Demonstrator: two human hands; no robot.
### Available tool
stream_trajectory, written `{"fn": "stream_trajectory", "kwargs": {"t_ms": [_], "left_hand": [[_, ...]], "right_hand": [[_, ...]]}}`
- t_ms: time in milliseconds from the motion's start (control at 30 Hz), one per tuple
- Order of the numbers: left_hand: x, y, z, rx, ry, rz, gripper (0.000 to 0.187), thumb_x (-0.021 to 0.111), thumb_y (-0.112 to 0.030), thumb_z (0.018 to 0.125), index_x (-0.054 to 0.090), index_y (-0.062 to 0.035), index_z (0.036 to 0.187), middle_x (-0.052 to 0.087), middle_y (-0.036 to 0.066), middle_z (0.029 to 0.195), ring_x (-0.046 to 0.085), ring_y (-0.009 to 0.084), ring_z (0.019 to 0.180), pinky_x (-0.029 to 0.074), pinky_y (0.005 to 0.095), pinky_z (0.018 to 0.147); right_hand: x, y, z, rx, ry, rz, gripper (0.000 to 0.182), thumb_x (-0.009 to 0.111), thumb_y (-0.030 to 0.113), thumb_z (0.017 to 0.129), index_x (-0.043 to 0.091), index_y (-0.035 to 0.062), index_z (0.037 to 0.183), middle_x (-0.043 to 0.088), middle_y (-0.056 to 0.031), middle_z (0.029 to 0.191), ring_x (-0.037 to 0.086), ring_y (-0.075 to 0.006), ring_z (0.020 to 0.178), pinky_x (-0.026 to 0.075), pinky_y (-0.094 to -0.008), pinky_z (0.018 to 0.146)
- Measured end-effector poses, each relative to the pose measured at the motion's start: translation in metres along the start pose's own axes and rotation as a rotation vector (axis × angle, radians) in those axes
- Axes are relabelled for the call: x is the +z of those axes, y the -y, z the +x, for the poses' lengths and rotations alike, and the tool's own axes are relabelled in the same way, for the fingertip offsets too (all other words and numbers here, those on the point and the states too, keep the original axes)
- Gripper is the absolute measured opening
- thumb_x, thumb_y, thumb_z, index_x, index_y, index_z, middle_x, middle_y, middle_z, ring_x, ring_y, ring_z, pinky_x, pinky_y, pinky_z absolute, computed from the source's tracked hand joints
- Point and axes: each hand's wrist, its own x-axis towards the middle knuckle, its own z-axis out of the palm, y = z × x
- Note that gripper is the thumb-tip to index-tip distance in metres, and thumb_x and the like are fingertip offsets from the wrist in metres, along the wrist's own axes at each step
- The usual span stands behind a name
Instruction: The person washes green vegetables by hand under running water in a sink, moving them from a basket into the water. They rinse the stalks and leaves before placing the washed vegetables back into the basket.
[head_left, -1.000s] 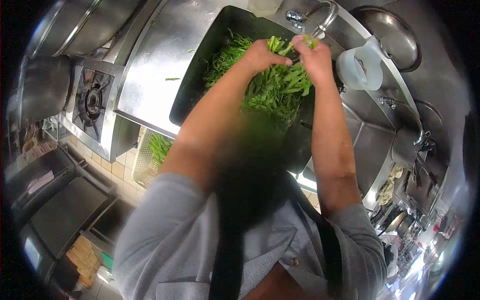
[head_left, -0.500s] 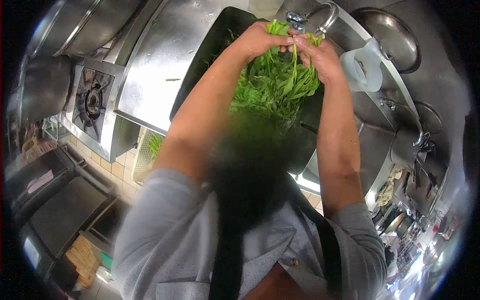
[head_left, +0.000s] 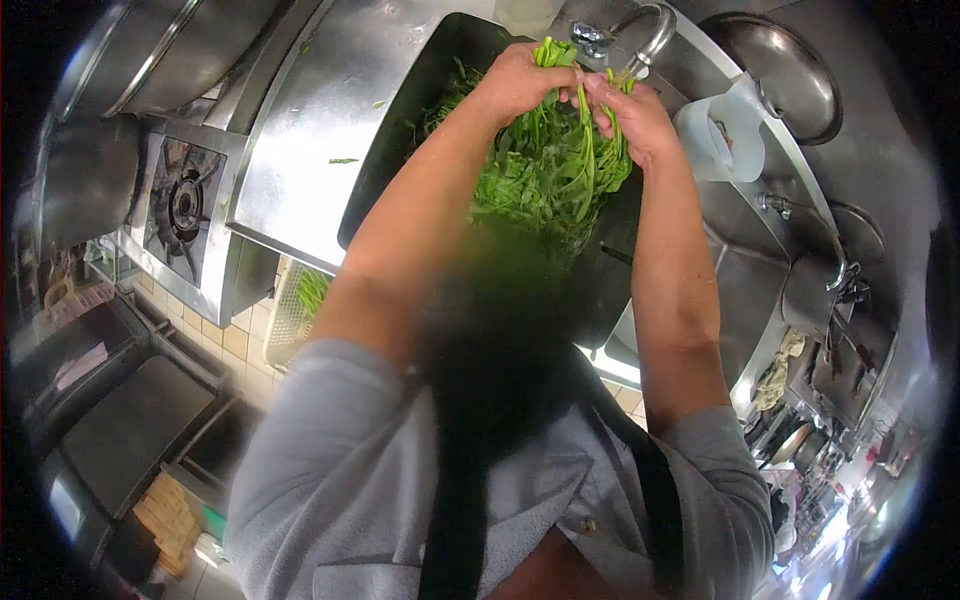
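Leafy green stems (head_left: 587,165) hang down from both hands over a dark sink basin (head_left: 385,165). My left hand (head_left: 522,82) is closed round a bunch of stems whose ends stick up above the fingers. Close beside it, fingertips almost touching, my right hand (head_left: 632,112) grips more of the greens. A heap of wet leaves (head_left: 510,195) lies in the basin below. A dark blur covers the lower part of the basin.
A curved faucet (head_left: 657,40) stands just beyond the hands. To the right are a translucent pitcher (head_left: 725,135) and a round metal lid (head_left: 785,75). A steel counter (head_left: 320,120), a gas burner (head_left: 187,200) and a white basket of greens (head_left: 288,310) are on the left.
The hanging stems have shifted slightly and lie closer together under the hands. More loose leaves show at the left of the basin. Both hands keep their hold.
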Motion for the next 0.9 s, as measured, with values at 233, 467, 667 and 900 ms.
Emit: {"fn": "stream_trajectory", "kwargs": {"t_ms": [233, 467, 667, 900], "left_hand": [[-0.013, -0.001, -0.008, 0.054, -0.226, -0.062, 0.025, 0.070, -0.027, 0.082, 0.070, -0.0038, 0.091, 0.068, 0.004, 0.079, 0.061, 0.0139, 0.076, 0.046, 0.0303, 0.076], [-0.004, 0.007, -0.009, 0.038, -0.197, -0.007, 0.027, 0.071, -0.025, 0.082, 0.070, -0.0030, 0.098, 0.068, 0.004, 0.079, 0.062, 0.0131, 0.077, 0.047, 0.0294, 0.076], [0.015, 0.012, -0.007, 0.039, -0.203, -0.211, 0.015, 0.071, -0.005, 0.079, 0.067, 0.0046, 0.090, 0.069, 0.008, 0.081, 0.062, 0.0139, 0.068, 0.050, 0.0282, 0.065], [0.017, 0.027, -0.012, 0.047, -0.228, 0.042, 0.019, 0.071, -0.011, 0.079, 0.069, 0.0023, 0.092, 0.070, 0.007, 0.079, 0.063, 0.0144, 0.069, 0.051, 0.0298, 0.067]], "right_hand": [[-0.019, -0.018, -0.006, 0.099, 0.004, -0.340, 0.022, 0.069, 0.018, 0.080, 0.068, 0.0051, 0.098, 0.064, -0.0021, 0.080, 0.054, -0.0100, 0.064, 0.042, -0.0269, 0.054], [-0.013, -0.013, -0.001, -0.026, -0.138, -0.369, 0.032, 0.070, 0.033, 0.080, 0.070, 0.0043, 0.095, 0.069, -0.0080, 0.083, 0.061, -0.0163, 0.071, 0.048, -0.0319, 0.069], [-0.001, -0.027, 0.014, -0.134, -0.162, -0.482, 0.039, 0.067, 0.038, 0.083, 0.069, 0.0017, 0.096, 0.069, -0.0119, 0.084, 0.064, -0.0210, 0.077, 0.049, -0.0360, 0.074], [0.010, -0.023, 0.004, -0.085, -0.233, -0.762, 0.044, 0.062, 0.042, 0.084, 0.069, 0.0004, 0.097, 0.069, -0.0207, 0.093, 0.066, -0.0344, 0.087, 0.049, -0.0404, 0.079]]}}
